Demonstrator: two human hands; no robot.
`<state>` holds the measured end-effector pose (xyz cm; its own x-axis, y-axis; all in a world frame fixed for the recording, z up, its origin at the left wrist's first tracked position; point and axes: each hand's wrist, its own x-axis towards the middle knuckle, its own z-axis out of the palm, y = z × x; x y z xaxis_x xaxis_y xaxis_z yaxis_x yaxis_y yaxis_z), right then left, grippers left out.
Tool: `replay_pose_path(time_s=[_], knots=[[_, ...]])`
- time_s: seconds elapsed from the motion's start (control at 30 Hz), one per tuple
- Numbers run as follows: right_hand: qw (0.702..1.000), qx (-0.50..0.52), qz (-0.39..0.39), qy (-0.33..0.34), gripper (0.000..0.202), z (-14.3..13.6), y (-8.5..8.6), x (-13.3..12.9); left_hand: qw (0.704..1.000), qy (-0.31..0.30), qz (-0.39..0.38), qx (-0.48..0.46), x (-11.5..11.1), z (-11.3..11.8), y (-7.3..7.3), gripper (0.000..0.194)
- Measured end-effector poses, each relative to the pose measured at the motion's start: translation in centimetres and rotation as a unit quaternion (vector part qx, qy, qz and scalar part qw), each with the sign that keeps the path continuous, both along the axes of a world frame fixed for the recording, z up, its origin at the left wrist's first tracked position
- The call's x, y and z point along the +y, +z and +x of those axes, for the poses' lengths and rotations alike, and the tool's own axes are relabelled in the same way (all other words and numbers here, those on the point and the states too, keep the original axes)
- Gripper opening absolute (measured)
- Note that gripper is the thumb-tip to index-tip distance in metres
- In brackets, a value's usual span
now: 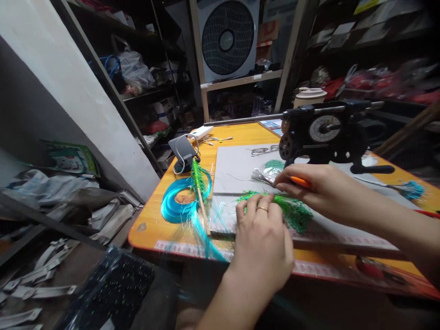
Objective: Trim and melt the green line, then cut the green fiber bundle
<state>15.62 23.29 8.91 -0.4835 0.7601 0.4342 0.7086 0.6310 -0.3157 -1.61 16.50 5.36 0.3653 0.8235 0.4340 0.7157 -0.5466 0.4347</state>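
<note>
My left hand, a ring on one finger, presses down on a strip of green tinsel fringe lying across a grey board. My right hand reaches in from the right and grips an orange-handled tool, whose tip is hidden near a clear packet of green material. Both hands meet over the fringe at the board's front edge.
A black hand-crank winding machine with a long metal rod stands behind my hands. A coil of blue tinsel and a green tinsel stick lie left on the orange table. A phone stand, shelves and a fan are behind.
</note>
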Motion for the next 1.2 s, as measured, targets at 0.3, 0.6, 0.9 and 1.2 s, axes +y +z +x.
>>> replay_pose_path(time_s=[0.3, 0.6, 0.9, 1.2], knots=[[0.999, -0.052, 0.009, 0.000, 0.017, -0.4, -3.8, -5.1, 0.999, 0.024, 0.006, 0.036, 1.8, -0.9, 0.6, 0.020], [0.996, -0.061, 0.054, -0.030, 0.015, 2.1, -4.9, -4.7, 0.998, 0.039, -0.001, 0.047, 1.3, -1.1, 0.8, 0.019], [0.999, -0.006, 0.044, -0.018, 0.019, 2.7, -2.4, -3.8, 0.999, 0.051, 0.000, 0.004, -1.2, -1.1, 0.8, 0.023], [0.983, -0.134, -0.127, 0.022, 0.018, -1.6, 0.5, 2.3, 0.999, -0.008, -0.032, 0.007, -3.3, 1.2, -1.0, 0.029]])
